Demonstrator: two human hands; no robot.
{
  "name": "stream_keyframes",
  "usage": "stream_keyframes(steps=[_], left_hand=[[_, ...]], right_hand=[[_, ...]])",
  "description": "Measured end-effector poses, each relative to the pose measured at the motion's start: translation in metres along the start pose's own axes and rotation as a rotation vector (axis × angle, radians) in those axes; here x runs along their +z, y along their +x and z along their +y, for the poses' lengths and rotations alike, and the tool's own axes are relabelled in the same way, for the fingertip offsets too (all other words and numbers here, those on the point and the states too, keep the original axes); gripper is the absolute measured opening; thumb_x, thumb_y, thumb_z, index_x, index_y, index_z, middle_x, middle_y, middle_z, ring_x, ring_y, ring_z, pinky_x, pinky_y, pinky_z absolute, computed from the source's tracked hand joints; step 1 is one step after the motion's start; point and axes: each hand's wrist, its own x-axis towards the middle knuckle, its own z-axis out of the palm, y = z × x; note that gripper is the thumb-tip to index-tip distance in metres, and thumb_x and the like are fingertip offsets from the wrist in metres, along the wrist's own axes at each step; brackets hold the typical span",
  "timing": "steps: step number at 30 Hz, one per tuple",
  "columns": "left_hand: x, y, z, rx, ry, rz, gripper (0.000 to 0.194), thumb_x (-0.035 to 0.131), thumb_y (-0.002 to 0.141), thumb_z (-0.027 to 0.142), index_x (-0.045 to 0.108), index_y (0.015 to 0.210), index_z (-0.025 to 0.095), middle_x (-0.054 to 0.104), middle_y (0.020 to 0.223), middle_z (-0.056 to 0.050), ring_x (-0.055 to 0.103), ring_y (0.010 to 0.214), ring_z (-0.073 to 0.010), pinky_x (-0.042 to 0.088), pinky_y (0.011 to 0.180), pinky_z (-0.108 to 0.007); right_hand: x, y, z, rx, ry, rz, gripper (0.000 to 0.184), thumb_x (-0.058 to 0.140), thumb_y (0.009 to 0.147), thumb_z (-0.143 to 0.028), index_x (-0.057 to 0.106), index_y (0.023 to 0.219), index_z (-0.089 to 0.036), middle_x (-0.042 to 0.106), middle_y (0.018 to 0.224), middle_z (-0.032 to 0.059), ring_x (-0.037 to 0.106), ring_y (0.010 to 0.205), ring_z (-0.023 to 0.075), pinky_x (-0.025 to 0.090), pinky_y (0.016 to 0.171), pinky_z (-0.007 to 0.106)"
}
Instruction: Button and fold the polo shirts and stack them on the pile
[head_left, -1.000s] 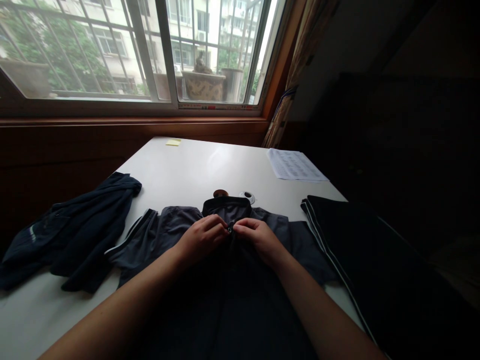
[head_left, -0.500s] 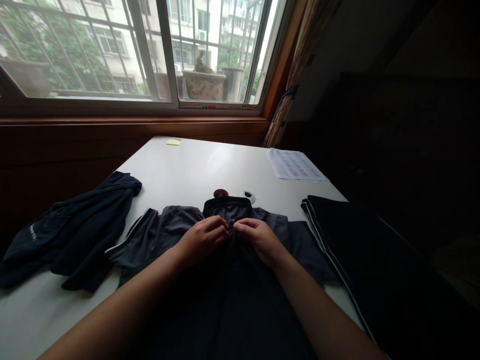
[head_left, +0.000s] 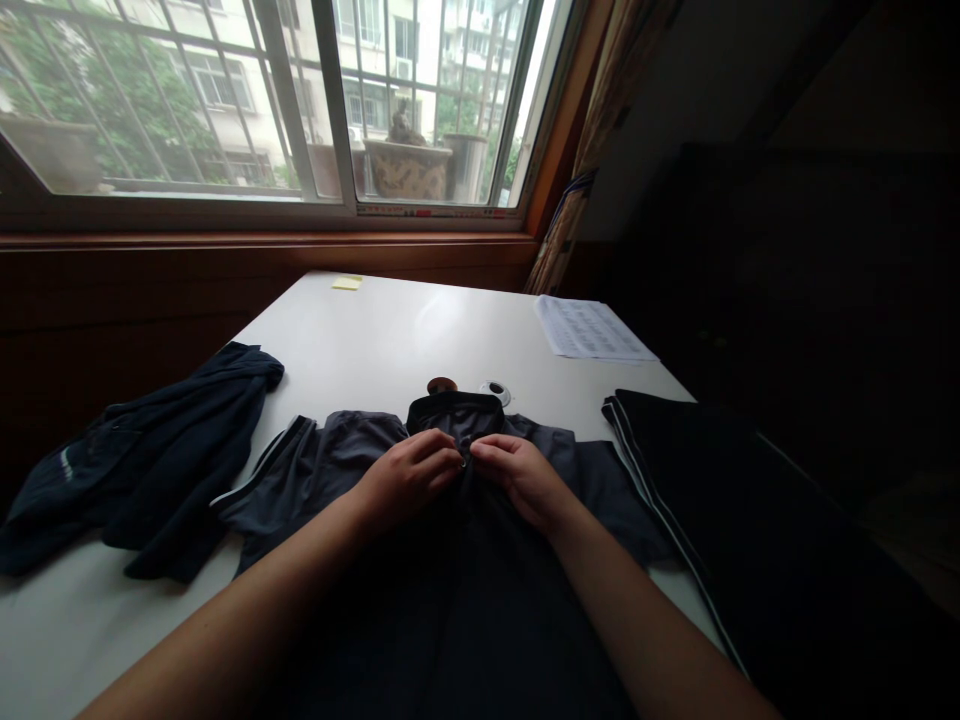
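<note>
"Where's the shirt (head_left: 356, 440), and what have you got?"

"Spread on the desk (head_left: 367, 340) before me. My left hand (head_left: 409, 475) and right hand (head_left: 521, 480) each pinch its front, just below the collar (head_left: 455, 400)."

"Which step is that?"

"Fastening or unfastening it there, I judge; I can't tell which. The next move calls for a steady pinch and small, careful tugs."

Wht table (head_left: 390, 330): dk shirt (head_left: 465, 530) btm ctr of frame, navy garment (head_left: 172, 460) lower L, striped garment (head_left: 720, 480) lower R, printed sheets (head_left: 595, 330) upper ctr-R, yellow note (head_left: 346, 284) upper ctr-L
</note>
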Motion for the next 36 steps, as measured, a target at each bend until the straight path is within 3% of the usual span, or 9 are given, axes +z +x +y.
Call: stream_keyframes(steps=[5,21,32,36], left_hand=[[0.0007,-0.0023,-0.0009,-0.119,-0.122,0.014,0.013,0.056,0.098,0.018,0.064,0.108,0.019,0.065,0.107,-0.006,0.065,0.111,-0.019,0.06,0.097,-0.034],[-0.002,-0.0001,0.0002,-0.112,-0.159,0.038,0.013,0.056,0.097,0.018,0.065,0.089,0.017,0.063,0.099,-0.005,0.068,0.101,-0.017,0.059,0.091,-0.03],[-0.0023,0.0012,0.0009,-0.172,-0.162,0.001,0.018,0.051,0.099,0.021,0.065,0.087,0.018,0.064,0.097,-0.004,0.067,0.093,-0.0156,0.059,0.083,-0.029],[-0.0003,0.0003,0.0002,-0.18,-0.18,-0.005,0.016,0.05,0.101,0.021,0.063,0.091,0.018,0.063,0.098,-0.005,0.067,0.091,-0.0152,0.059,0.082,-0.029]], right_hand=[[-0.0009,0.0007,0.0003,0.012,0.032,-0.012,0.03,0.089,0.065,-0.037,0.075,0.08,-0.016,0.072,0.081,0.0025,0.066,0.078,0.0153,0.051,0.086,0.032],[0.0011,-0.0006,-0.0012,-0.009,-0.032,-0.015,0.026,0.087,0.066,-0.036,0.076,0.08,-0.017,0.072,0.081,0.0021,0.064,0.078,0.015,0.049,0.084,0.031],[-0.0002,-0.0025,-0.0008,-0.031,-0.157,-0.066,0.029,0.083,0.071,-0.043,0.078,0.085,-0.018,0.074,0.086,0.0041,0.065,0.081,0.0189,0.049,0.083,0.034],[-0.0021,-0.0007,0.0021,-0.015,-0.139,-0.04,0.028,0.085,0.068,-0.037,0.077,0.088,-0.019,0.074,0.087,0.0038,0.066,0.082,0.019,0.05,0.082,0.034]])
